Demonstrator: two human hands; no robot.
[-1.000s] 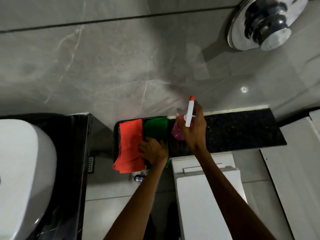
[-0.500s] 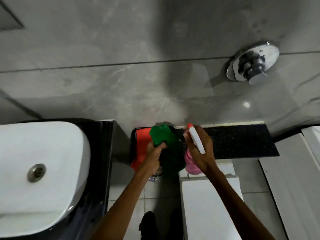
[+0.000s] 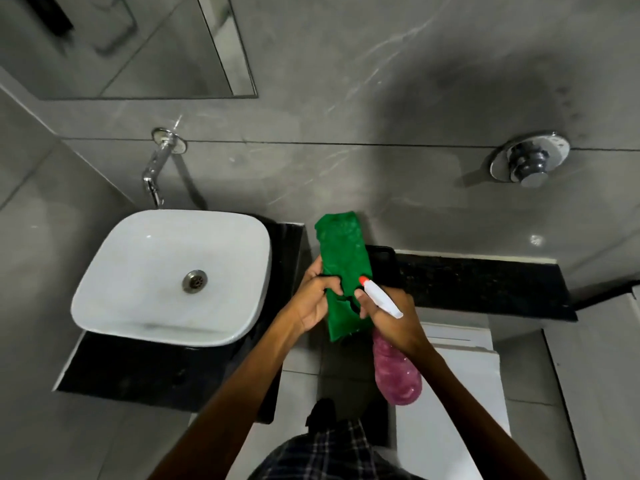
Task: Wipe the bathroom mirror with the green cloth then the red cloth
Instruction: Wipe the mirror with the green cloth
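The green cloth (image 3: 344,261) hangs stretched between both hands, lifted above the black tray (image 3: 384,268). My left hand (image 3: 311,301) grips its left edge. My right hand (image 3: 391,315) holds a pink spray bottle (image 3: 396,370) with a white nozzle and red tip, and its fingertips also pinch the cloth. The mirror (image 3: 131,46) is on the wall at the upper left, above the basin. The red cloth is hidden from view.
A white basin (image 3: 138,271) sits on a black counter (image 3: 138,372) at the left, with a chrome tap (image 3: 157,168) above it. A black stone ledge (image 3: 485,285) runs right of the tray. A chrome flush button (image 3: 528,162) is on the wall. The white toilet tank (image 3: 460,375) is below.
The green cloth has come up off the tray and now hangs between both hands. The view has swung up and left, bringing the basin, tap and mirror into sight. The red cloth went out of sight.
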